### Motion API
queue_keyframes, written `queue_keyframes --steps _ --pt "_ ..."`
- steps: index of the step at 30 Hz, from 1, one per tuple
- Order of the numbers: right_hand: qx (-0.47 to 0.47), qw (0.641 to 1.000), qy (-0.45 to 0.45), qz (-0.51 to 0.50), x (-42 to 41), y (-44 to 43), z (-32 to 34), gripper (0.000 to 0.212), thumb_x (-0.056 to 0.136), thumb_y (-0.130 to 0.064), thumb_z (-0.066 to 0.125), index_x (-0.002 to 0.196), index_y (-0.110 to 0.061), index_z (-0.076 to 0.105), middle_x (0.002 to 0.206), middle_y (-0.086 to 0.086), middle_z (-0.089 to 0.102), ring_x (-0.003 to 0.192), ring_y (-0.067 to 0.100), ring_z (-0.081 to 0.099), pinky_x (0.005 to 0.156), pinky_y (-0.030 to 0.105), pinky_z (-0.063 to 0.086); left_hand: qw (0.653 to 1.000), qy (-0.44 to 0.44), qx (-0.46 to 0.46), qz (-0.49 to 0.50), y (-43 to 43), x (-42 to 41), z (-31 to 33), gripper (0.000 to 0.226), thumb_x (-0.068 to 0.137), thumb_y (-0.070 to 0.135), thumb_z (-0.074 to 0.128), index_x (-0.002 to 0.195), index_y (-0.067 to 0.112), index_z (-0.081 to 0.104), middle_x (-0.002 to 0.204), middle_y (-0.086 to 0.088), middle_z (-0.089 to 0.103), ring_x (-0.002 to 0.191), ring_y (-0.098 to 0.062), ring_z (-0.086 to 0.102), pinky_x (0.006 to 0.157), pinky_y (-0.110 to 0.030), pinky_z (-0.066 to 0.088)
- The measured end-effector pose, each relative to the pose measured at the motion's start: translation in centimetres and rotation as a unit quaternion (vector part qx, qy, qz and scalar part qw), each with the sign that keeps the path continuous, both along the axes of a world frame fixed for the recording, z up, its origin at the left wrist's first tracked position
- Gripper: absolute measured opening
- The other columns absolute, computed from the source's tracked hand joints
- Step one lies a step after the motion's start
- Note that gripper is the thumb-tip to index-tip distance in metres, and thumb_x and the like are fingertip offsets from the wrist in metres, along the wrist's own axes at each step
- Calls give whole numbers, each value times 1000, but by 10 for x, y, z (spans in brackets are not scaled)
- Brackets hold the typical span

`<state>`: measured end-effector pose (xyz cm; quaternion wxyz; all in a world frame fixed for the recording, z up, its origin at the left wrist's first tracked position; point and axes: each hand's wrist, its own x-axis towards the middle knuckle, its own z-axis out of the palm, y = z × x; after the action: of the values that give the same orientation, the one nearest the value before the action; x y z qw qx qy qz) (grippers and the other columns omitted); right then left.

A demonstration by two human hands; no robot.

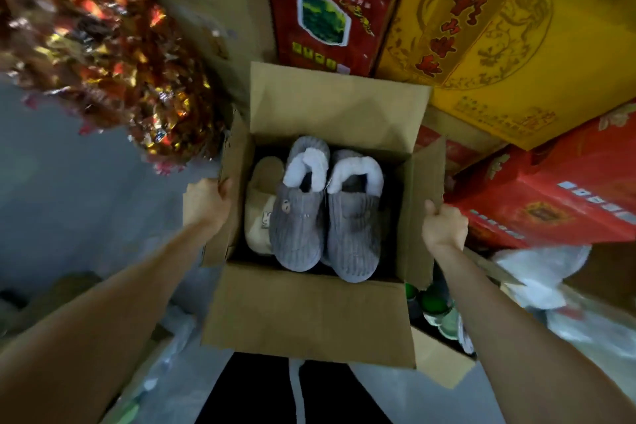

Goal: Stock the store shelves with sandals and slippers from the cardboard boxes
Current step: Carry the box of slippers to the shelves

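Obs.: stacked gift cartons are filling the background, a yellow carton [516, 45] lying across the red cartons [330, 3]. A heap of foil-wrapped sweets [96, 38] is hanging in at upper left.

Open cardboard box [309, 313] is sitting mid-frame between both arms, all four flaps folded outward. It appears to be held clear of the floor above the person's legs, probably so it can be carried to the shelves. No shelf is showing in this view.

Contents: a pair of grey corduroy slippers [354, 237] with white fleece lining is lying on top, side by side, soles down. A beige slipper [260, 213] is lying wedged between the pair and the left wall, partly hidden beneath the grey one.

Left hand [206, 203] is clamping the left flap, thumb hooked over its edge. Right hand [444, 225] is curling round the right flap's edge. Opposed grips are likely keeping the load level.

Green-capped bottles [437, 306] are standing just beside the box's lower right corner.

Stocking judged not yet begun for this box.
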<state>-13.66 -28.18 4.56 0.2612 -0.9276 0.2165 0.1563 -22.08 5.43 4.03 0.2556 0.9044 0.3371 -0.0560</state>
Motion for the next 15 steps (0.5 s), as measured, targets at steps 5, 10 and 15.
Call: queue_keyframes --steps 5,10,15 --pt "-12 994 13 108 -16 26 10 43 101 -30 38 106 5 62 110 28 61 107 44 54 87 43 43 995 3 22 97 3 -87 15 36 97 26 44 70 4 51 74 -19 56 77 -38 57 64 -35 36" --pt "-6 981 22 194 -36 82 19 42 100 -30 41 107 4 63 111 26 61 105 42 56 88 43 44 977 -8 0 212 23 -168 23 33 97 23 46 75 0 54 70 -16 56 67 -33 56 62 -36 43" --pt "-11 954 21 300 -63 161 26 41 100 -30 41 111 3 62 114 24 61 107 41 57 90 44 47 954 -3 -6 299 52 -248 34 36 96 23 45 66 6 55 61 -12 58 57 -29 57 56 -36 48"
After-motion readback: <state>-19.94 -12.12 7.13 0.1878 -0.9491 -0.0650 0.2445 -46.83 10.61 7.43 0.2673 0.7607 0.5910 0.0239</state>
